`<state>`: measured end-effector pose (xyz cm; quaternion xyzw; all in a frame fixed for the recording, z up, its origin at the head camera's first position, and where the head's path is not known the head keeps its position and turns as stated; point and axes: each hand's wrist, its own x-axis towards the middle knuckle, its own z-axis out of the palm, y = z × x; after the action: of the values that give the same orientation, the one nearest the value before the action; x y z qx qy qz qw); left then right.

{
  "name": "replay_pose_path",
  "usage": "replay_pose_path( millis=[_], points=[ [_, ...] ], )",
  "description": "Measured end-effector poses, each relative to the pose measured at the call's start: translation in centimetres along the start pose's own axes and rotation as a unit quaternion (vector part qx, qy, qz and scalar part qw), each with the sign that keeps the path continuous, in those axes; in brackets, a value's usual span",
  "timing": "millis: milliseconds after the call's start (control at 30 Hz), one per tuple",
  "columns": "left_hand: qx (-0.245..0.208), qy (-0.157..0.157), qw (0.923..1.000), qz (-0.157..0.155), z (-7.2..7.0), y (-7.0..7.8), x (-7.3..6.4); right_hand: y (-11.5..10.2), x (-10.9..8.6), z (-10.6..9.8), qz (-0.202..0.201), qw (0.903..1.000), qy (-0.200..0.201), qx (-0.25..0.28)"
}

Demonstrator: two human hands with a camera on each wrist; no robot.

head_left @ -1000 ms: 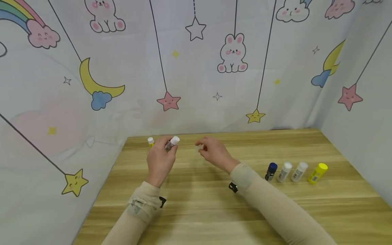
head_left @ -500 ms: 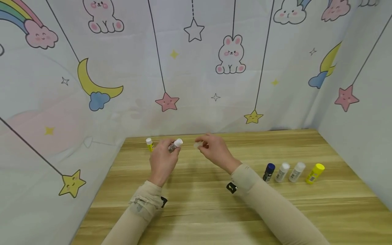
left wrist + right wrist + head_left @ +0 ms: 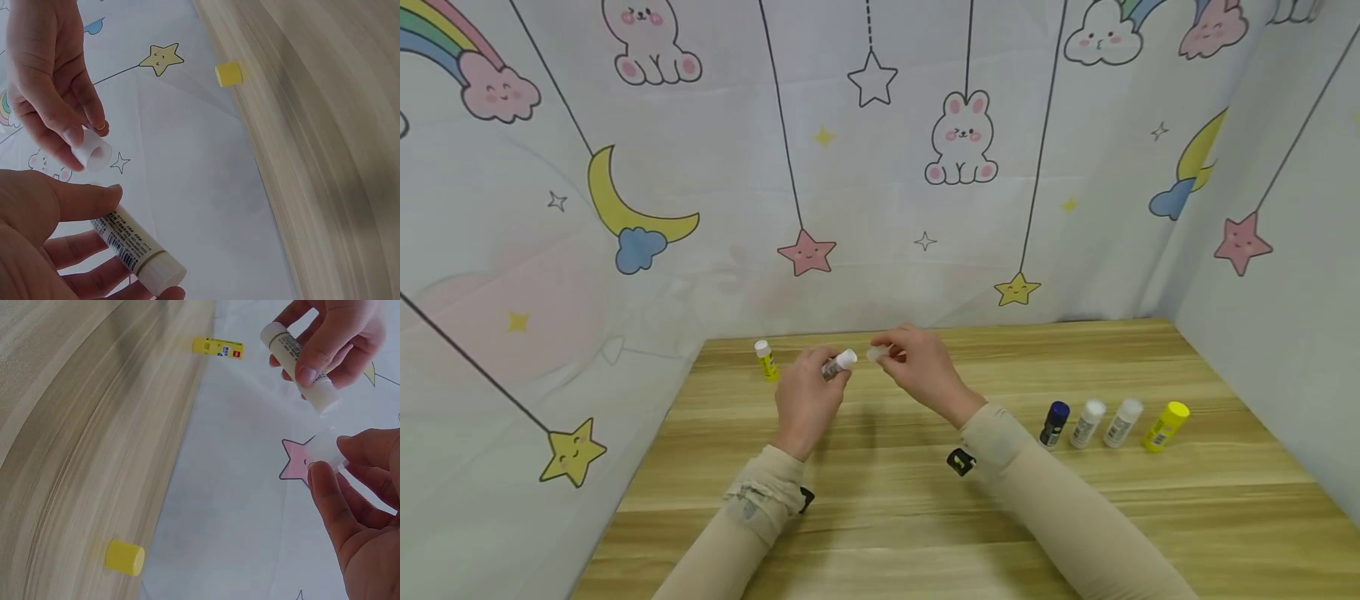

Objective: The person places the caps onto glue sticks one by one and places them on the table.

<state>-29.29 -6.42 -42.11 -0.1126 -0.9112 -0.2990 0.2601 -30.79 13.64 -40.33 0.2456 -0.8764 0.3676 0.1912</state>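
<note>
My left hand point(image 3: 807, 398) grips a white glue stick point(image 3: 128, 240) with a barcode label, thumb along one side and fingers round the other. The stick leans over, its uncapped end facing right. Beside it, my right hand point(image 3: 923, 367) pinches a translucent white cap point(image 3: 326, 449) between thumb and fingertips. In both wrist views a small gap separates the cap from the stick. The cap's hollow mouth shows in the left wrist view. Left of my left hand, a yellow glue stick point(image 3: 767, 361) with a white top stands on the table.
At the right of the wooden table point(image 3: 880, 517) stand a dark blue-capped glue stick point(image 3: 1055, 425), two white glue sticks point(image 3: 1087, 423) and a yellow one point(image 3: 1167, 427). A yellow cap point(image 3: 125, 557) sits near the far table edge. A printed curtain point(image 3: 880, 192) hangs behind.
My left hand has moved right, closer to the right hand, tipping its glue stick further over. More of the yellow glue stick behind it shows now. The right hand keeps pinching the cap.
</note>
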Motion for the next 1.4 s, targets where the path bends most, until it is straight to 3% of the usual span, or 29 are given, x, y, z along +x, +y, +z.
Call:
replay_pose_path(
  millis=[500, 1400],
  points=[
    [0.002, 0.0, 0.9999, 0.017, 1.0, 0.6, -0.2, -0.4, 0.1, 0.5, -0.009, 0.9999, -0.002, 0.013],
    [0.007, 0.011, 0.9993, 0.035, 1.2, 1.2, -0.7, -0.7, -0.1, 0.9, -0.011, 0.9997, 0.0, 0.024]
  ],
)
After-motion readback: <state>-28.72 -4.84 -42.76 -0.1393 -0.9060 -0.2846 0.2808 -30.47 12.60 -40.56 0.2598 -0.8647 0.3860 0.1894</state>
